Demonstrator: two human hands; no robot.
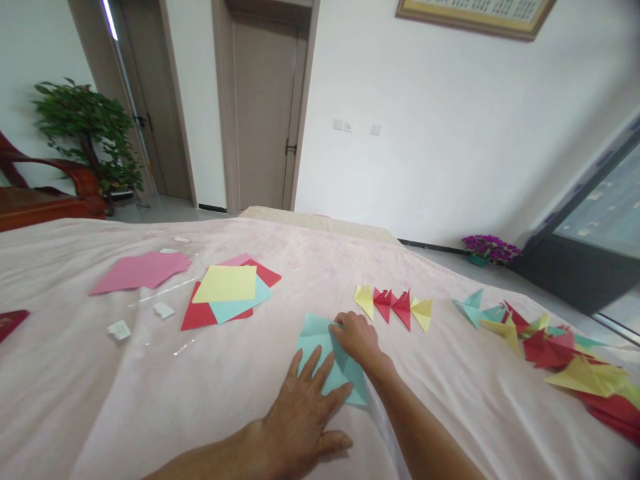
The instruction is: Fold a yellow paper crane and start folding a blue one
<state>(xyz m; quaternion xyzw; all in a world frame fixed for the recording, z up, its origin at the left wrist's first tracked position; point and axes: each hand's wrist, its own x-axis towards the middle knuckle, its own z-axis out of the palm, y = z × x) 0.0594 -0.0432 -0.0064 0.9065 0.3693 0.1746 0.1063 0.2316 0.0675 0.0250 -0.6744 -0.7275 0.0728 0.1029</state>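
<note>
A light blue square of paper (pixel 317 327) lies on the pale pink cloth in front of me, with creases across it. My left hand (pixel 306 421) rests flat over its lower left part, fingers spread. At the upper right edge of the sheet, my right hand (pixel 361 341) has its fingers curled and pinched on the paper. Just beyond that hand stands a short row of folded paper cranes (pixel 393 307), yellow and red. A larger group of folded cranes (pixel 563 353) in blue, red and yellow spreads along the right side.
Left of the blue sheet lie loose yellow, red and blue paper squares (pixel 227 283). Farther left are pink sheets (pixel 137 272), a clear plastic wrapper (pixel 187 343) and white scraps (pixel 119 330). A dark red item (pixel 11 324) sits at the left edge. The cloth (pixel 210 407) is wrinkled.
</note>
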